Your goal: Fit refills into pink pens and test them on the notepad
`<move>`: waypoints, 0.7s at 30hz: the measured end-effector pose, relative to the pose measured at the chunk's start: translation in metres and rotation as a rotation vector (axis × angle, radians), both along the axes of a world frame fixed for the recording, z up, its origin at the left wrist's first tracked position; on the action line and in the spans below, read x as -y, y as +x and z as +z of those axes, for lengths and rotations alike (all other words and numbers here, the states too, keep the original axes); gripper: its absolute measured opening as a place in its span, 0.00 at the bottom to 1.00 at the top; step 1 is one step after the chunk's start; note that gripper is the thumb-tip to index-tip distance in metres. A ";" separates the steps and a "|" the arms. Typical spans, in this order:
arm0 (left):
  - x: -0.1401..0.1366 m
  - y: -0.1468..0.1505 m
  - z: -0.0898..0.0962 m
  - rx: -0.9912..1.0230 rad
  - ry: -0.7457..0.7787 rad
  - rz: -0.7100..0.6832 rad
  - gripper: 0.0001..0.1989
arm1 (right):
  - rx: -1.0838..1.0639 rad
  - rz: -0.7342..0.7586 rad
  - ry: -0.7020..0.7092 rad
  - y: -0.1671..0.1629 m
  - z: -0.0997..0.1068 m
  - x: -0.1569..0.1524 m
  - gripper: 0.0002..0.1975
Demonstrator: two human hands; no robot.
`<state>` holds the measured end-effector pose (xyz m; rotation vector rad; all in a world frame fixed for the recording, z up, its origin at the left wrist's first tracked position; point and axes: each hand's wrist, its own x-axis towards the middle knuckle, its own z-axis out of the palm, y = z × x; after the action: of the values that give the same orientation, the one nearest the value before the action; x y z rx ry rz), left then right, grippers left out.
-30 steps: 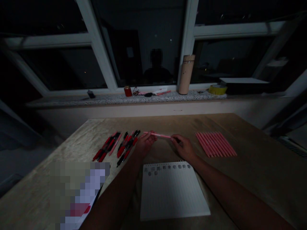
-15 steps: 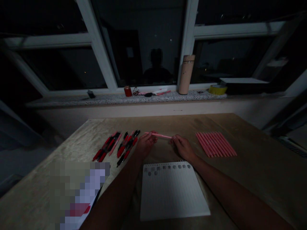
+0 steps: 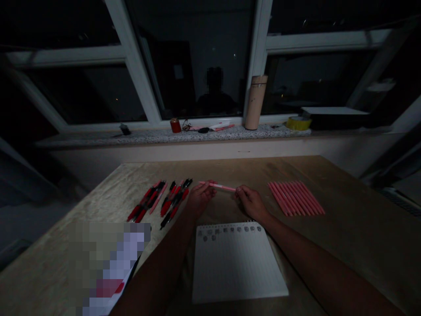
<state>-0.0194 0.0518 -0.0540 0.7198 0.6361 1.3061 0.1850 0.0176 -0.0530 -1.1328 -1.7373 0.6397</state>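
Observation:
A slim pink pencil is stretched level between my two hands, just beyond the notepad. My left hand pinches it near one end, and that end pokes out to the left past the fingers. At the other end, the fingertips of my right hand close on it. A pale mark shows on its middle. Below the hands lies a spiral notepad with lined paper and small dark scribbled circles along its top. To the right, several pink pencils lie side by side in a neat row.
Left of my hands, red and black pens lie in one group, with a second pen group beside it. A partly blurred paper lies front left. On the windowsill stand a pink bottle, yellow tape and a red jar.
The pencil has turned slightly between my fingers, and its pale mark now faces me. Both hands stay almost in the same place.

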 end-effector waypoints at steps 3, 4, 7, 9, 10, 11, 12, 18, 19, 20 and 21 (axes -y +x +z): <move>0.000 0.000 -0.001 -0.011 0.018 -0.002 0.07 | -0.016 0.008 -0.013 0.000 0.000 0.000 0.21; 0.000 0.000 -0.001 -0.012 0.020 -0.004 0.07 | -0.020 0.004 -0.016 0.000 0.000 0.000 0.21; 0.000 -0.001 -0.001 -0.006 0.017 -0.004 0.07 | -0.028 -0.001 -0.017 -0.001 0.000 0.000 0.19; -0.001 -0.001 -0.002 0.003 0.014 -0.005 0.07 | -0.040 -0.001 -0.022 -0.001 -0.001 0.000 0.16; -0.001 -0.001 -0.002 0.005 0.013 -0.004 0.06 | -0.043 0.002 -0.028 -0.001 -0.001 0.000 0.14; -0.001 -0.002 -0.002 0.004 0.011 -0.004 0.06 | -0.043 0.004 -0.034 -0.001 -0.002 0.000 0.14; -0.002 -0.002 -0.002 0.003 0.011 -0.002 0.06 | -0.042 0.006 -0.040 -0.001 -0.002 0.000 0.13; 0.000 -0.001 0.000 -0.004 0.015 -0.012 0.07 | -0.024 0.023 -0.032 -0.001 -0.001 0.000 0.17; 0.000 0.000 0.000 -0.007 0.017 -0.014 0.07 | -0.020 0.027 -0.028 -0.001 -0.001 0.000 0.18; 0.001 0.000 0.000 -0.009 0.018 -0.016 0.07 | -0.018 0.029 -0.028 -0.001 -0.001 0.000 0.20; 0.001 0.001 0.000 -0.010 0.019 -0.017 0.06 | -0.017 0.030 -0.031 -0.001 0.000 0.001 0.21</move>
<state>-0.0185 0.0511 -0.0535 0.7460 0.6256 1.2949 0.1843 0.0169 -0.0532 -1.1210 -1.7377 0.6946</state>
